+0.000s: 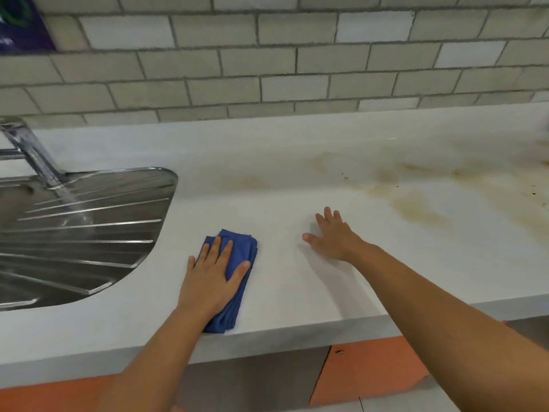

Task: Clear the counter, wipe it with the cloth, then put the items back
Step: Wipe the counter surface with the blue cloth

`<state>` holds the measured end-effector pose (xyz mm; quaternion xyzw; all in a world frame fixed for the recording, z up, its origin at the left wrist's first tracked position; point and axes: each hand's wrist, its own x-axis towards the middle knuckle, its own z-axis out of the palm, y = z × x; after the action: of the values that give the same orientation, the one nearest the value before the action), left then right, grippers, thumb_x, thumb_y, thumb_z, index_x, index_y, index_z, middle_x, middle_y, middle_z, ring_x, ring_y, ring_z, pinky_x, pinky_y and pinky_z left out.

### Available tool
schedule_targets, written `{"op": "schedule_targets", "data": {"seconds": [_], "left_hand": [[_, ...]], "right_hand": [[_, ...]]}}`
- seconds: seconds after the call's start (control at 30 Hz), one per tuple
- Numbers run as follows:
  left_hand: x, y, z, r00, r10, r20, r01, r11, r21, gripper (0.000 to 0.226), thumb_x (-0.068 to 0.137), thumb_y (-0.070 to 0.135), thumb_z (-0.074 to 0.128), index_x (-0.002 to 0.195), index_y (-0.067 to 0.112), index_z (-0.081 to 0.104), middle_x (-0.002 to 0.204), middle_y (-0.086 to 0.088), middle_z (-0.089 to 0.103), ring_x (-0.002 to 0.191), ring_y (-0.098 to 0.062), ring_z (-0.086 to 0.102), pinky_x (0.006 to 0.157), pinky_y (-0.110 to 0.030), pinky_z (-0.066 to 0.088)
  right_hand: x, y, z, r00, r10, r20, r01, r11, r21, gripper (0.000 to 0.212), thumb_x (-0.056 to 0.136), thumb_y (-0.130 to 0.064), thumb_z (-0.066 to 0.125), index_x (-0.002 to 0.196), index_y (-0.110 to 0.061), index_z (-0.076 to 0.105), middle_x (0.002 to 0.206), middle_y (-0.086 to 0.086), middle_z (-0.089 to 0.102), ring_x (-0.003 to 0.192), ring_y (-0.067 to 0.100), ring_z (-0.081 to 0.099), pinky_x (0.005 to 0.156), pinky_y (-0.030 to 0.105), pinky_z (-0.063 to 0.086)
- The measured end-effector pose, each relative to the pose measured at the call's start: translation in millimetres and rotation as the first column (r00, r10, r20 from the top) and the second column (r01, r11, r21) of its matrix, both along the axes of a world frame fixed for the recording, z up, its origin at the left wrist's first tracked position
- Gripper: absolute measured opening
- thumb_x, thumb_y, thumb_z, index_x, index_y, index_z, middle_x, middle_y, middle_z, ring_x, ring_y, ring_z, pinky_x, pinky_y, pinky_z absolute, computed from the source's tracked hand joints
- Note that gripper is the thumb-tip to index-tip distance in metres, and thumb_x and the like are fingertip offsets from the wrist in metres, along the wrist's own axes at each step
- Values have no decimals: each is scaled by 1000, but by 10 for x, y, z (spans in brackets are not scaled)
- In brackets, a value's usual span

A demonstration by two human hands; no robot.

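Observation:
A folded blue cloth (242, 246) lies on the white counter (297, 162) near its front edge. My left hand (211, 278) presses flat on the cloth, fingers spread over it, covering its middle. My right hand (334, 236) rests flat on the bare counter to the right of the cloth, fingers apart and holding nothing. Brownish stains (416, 203) and a few dark specks mark the counter further right. No other items stand on the visible counter.
A steel drainboard (89, 230) with ridges is set into the counter at the left, with a tap (32, 153) above it. A tiled wall (267, 60) runs along the back. Below the counter's front edge are orange and grey panels (371, 370).

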<state>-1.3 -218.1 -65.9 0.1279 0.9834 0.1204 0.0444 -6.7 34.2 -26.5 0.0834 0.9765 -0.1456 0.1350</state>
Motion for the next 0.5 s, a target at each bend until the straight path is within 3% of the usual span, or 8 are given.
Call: {"op": "schedule_targets", "data": {"seconds": [0.2, 0.33, 0.43, 0.5], "left_hand": [[-848, -388, -26, 995, 96, -2, -96, 993, -64, 64, 97, 53, 17, 151, 21, 4, 159, -4, -2, 146, -23, -1, 117, -43, 2], [-1022, -368, -46, 995, 87, -52, -93, 987, -130, 65, 97, 51, 8, 150, 13, 2, 158, -13, -5, 146, -28, -2, 119, -42, 3], [-674, -390, -76, 993, -16, -115, 7, 997, -72, 101, 71, 69, -29, 149, 10, -5, 155, -11, -18, 145, -24, -12, 116, -34, -8], [-551, -444, -64, 995, -82, -60, 80, 996, -36, 103, 68, 71, -28, 148, 11, -7, 154, -2, -21, 145, -16, -13, 113, -27, -12]], "right_hand": [[-511, -189, -51, 990, -143, 11, 143, 990, 8, 69, 99, -49, 22, 150, -7, 2, 158, 11, -11, 146, 26, -9, 117, 42, 3], [-707, -223, -153, 990, -134, 49, 131, 989, 62, 61, 100, -42, 18, 150, -8, 10, 158, 12, -3, 145, 29, 2, 117, 46, 12], [-793, -233, -175, 983, -162, 85, 154, 984, 94, 69, 98, -51, 18, 150, -8, 2, 158, 9, -9, 146, 28, -3, 117, 46, 9], [-830, -261, -162, 976, -171, 133, 157, 981, 112, 77, 96, -57, 18, 150, -8, -5, 158, 9, -15, 146, 27, -9, 118, 46, 5]]}}
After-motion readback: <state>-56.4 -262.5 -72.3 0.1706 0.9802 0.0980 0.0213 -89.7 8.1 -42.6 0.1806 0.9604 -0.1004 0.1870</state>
